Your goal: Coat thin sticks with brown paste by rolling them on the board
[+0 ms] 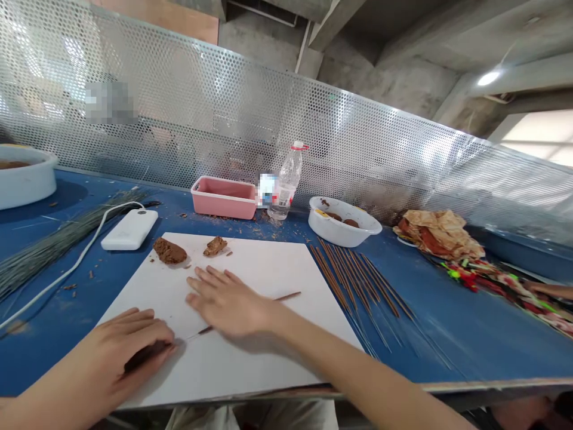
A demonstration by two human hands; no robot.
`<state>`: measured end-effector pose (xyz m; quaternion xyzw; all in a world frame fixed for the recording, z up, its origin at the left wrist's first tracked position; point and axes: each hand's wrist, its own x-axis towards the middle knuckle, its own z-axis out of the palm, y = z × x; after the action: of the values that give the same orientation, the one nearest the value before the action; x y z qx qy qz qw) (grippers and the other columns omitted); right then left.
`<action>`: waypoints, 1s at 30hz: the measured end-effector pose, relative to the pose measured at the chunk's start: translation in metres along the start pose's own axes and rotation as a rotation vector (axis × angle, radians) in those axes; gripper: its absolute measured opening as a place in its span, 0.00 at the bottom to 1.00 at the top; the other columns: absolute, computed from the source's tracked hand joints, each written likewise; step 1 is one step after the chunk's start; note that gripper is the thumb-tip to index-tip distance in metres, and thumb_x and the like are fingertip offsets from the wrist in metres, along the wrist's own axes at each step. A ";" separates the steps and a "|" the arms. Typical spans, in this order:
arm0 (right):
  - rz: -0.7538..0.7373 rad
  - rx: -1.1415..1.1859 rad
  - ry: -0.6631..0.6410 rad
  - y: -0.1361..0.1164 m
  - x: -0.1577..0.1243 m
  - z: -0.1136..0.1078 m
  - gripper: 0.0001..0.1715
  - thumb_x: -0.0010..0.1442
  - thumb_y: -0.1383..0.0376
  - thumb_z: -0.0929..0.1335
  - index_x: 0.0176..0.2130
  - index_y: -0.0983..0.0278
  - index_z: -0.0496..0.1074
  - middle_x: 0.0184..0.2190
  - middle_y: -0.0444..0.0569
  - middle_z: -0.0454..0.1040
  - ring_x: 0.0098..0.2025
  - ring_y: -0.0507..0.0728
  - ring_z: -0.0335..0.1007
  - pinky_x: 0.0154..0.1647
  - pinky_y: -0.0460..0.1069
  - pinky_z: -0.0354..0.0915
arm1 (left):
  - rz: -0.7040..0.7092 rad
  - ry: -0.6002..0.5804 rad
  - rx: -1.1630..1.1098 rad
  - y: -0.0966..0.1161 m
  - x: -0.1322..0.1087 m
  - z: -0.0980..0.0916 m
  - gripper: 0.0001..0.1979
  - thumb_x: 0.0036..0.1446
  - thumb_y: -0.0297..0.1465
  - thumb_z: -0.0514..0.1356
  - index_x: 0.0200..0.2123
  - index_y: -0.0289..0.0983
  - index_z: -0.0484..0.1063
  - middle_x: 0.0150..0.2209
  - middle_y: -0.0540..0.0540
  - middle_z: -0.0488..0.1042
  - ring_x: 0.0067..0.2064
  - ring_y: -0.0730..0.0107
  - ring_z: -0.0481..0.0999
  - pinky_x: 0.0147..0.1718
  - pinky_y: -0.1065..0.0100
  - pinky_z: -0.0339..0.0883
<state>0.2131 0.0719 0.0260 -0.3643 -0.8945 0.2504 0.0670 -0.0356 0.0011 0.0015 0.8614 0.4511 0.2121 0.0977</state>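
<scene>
A thin brown incense stick (287,296) lies across the white board (268,370), its bare wire-like end pointing left. My right hand (226,301) rests flat on its middle, fingers stretched out, so that part is hidden. At the stick's bare end, my left hand (134,343) is closed, thumb and forefinger pinched on the tip. Beyond my right fingertips sit a dark brown lump of paste (169,251) and a smaller, rougher lump (215,245), with crumbs around them. Several finished-looking brown sticks (353,275) lie fanned out right of the board.
Along the back stand a pink box (224,206), a plastic bottle (289,185) and a white basin (342,230) holding brown lumps. To the left are a white power bank (129,230) with cable, a wire bundle (67,239) and another basin (27,185). Crumpled paper (441,233) lies right.
</scene>
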 end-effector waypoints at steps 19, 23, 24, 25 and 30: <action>0.134 -0.105 0.194 -0.008 -0.055 0.034 0.38 0.81 0.47 0.51 0.79 0.59 0.53 0.81 0.46 0.44 0.82 0.61 0.37 0.82 0.65 0.41 | 0.045 -0.103 -0.103 0.004 0.003 -0.008 0.10 0.70 0.32 0.58 0.36 0.46 0.78 0.34 0.53 0.79 0.40 0.67 0.77 0.43 0.72 0.71; 0.114 -0.077 0.141 0.008 -0.033 0.009 0.39 0.80 0.46 0.53 0.79 0.60 0.53 0.81 0.47 0.44 0.83 0.62 0.35 0.82 0.65 0.38 | 0.002 0.013 -0.039 -0.003 0.006 -0.003 0.16 0.72 0.39 0.56 0.34 0.45 0.78 0.33 0.50 0.79 0.38 0.64 0.77 0.39 0.69 0.70; 0.091 -0.071 0.101 0.015 -0.028 0.000 0.39 0.80 0.46 0.53 0.79 0.61 0.53 0.81 0.48 0.45 0.82 0.62 0.36 0.82 0.65 0.38 | -0.016 0.025 -0.023 -0.005 0.006 -0.001 0.17 0.73 0.41 0.55 0.34 0.45 0.78 0.33 0.50 0.79 0.37 0.64 0.77 0.38 0.69 0.70; 0.088 -0.068 0.077 0.022 -0.025 -0.008 0.38 0.81 0.47 0.53 0.79 0.61 0.54 0.80 0.49 0.47 0.82 0.61 0.39 0.82 0.64 0.39 | -0.029 0.028 -0.013 -0.007 0.006 0.000 0.17 0.72 0.42 0.55 0.34 0.45 0.79 0.33 0.50 0.79 0.36 0.64 0.78 0.37 0.68 0.70; 0.155 -0.115 0.131 0.044 -0.039 -0.020 0.38 0.81 0.47 0.53 0.79 0.62 0.52 0.81 0.49 0.45 0.82 0.61 0.37 0.82 0.63 0.38 | -0.022 -0.050 -0.015 -0.013 0.001 0.004 0.16 0.72 0.42 0.56 0.34 0.46 0.78 0.34 0.51 0.79 0.36 0.65 0.79 0.38 0.69 0.73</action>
<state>0.2748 0.0799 0.0240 -0.4512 -0.8702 0.1787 0.0846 -0.0433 0.0098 -0.0064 0.8606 0.4564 0.1928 0.1177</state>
